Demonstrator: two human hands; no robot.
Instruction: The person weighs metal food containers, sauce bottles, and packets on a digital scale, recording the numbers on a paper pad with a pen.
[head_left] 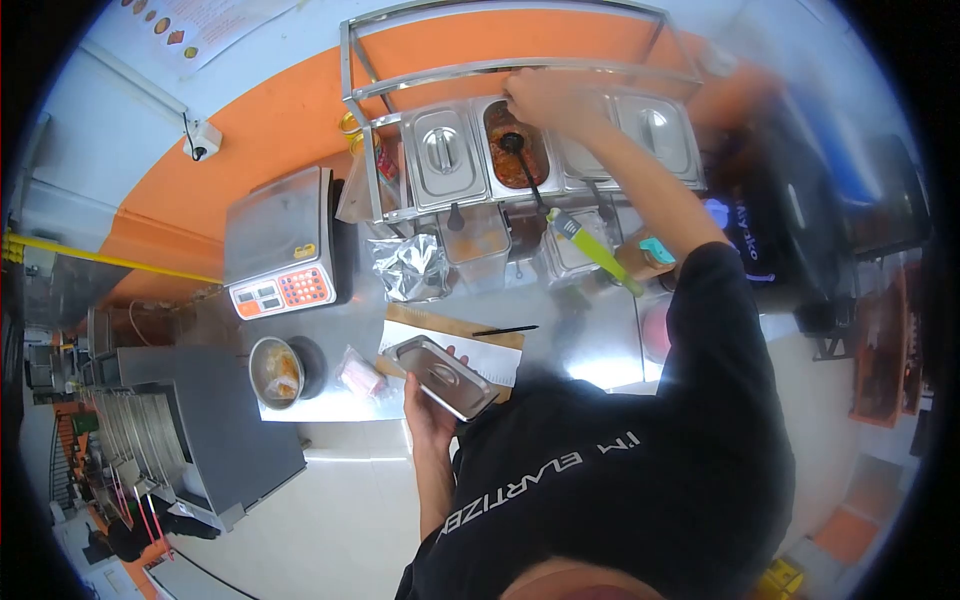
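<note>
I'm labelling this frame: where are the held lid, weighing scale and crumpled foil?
Held lid [442,380]: head view, broad face.
Weighing scale [278,236]: head view, metal platform.
Crumpled foil [409,266]: head view, wrinkled middle.

The lid [445,376] partly hides the left hand [428,414].

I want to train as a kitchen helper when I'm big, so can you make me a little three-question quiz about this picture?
1. Which hand holds a lid?
2. True or false: the red food is covered.
3. Which has a keypad: (a) the foil, (b) the scale, (c) the bowl?

Key:
1. The left hand.
2. False: it is uncovered, with a black ladle in it.
3. b.
</note>
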